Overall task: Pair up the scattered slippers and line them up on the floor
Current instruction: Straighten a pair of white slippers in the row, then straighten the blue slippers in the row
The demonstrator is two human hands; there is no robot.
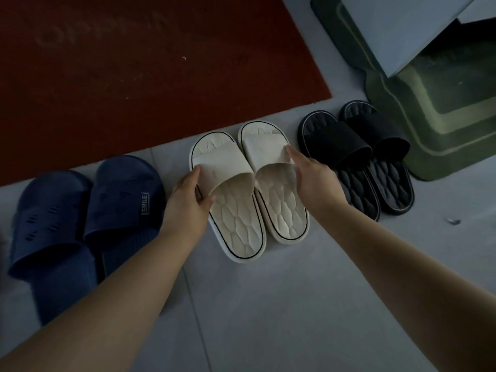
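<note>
Now, just below the red mat [134, 76], the left hand [188, 200] pinches the left white slipper [236, 224] by its strap; the right hand [314, 178] touches the right white slipper [284, 210], grip unclear; the blue pair [120, 200] and black pair [349, 146] flank them.

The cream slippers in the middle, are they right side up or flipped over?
Right side up: both cream slippers show their quilted footbeds facing up, with the straps arching above them.

Home entryway: red doormat [134, 63], green mat [442, 124], tiled floor [268, 304].
</note>
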